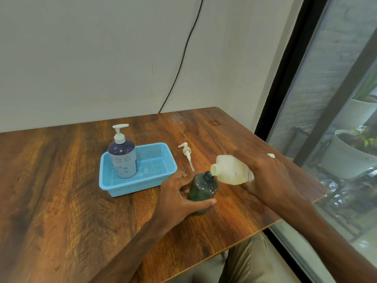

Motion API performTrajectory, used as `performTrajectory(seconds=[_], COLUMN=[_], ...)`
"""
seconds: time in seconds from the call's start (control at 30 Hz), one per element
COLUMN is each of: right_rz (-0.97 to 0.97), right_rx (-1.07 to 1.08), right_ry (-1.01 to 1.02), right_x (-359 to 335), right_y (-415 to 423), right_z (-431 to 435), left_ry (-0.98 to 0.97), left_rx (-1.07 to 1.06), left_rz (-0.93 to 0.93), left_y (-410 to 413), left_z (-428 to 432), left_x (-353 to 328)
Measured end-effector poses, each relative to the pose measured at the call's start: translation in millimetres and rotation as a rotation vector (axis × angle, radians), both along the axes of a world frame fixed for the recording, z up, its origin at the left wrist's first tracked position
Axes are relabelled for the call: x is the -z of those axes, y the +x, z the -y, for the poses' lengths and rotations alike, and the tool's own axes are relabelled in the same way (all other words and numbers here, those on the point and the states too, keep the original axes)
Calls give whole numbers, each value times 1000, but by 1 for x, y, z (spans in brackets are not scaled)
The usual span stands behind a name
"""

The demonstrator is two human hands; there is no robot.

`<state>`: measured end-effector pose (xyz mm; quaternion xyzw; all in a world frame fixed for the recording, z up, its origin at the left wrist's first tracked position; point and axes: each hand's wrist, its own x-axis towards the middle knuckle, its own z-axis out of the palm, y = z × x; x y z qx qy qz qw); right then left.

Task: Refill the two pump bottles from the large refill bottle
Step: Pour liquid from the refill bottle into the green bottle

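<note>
We work close to the right front edge of the wooden table [61, 180], which runs along a window [336, 99]; open wood stretches to our left. The blue mesh basket [114, 186] sits just left of our hands and holds one pump bottle [124, 160], upright at its left end, navy above, pale lavender below, white pump fitted. A loose white pump head [186, 153] lies on the wood between the basket and the refill bottle [228, 168]. Our left hand [179, 199] grips the dark green bottle [202, 190], upright and open-necked. Our right hand [267, 176] clasps the cream refill bottle, tipped sideways, its mouth at the green bottle's neck
</note>
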<state>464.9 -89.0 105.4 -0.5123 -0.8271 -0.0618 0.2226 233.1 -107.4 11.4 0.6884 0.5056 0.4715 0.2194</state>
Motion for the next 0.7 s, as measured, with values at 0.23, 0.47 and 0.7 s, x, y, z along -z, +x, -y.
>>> performTrajectory(seconds=[0.23, 0.47, 0.7], right_rz=[5, 18, 9], right_rx=[-1, -19, -38], right_ry=[0, 23, 37], right_x=[-2, -2, -1], right_y=[-2, -2, -1], right_z=[1, 1, 0], left_ry=[8, 1, 10], left_rx=[-9, -10, -13], left_rz=[4, 4, -1], left_y=[0, 0, 1], left_z=[0, 2, 3], left_x=[1, 0, -1])
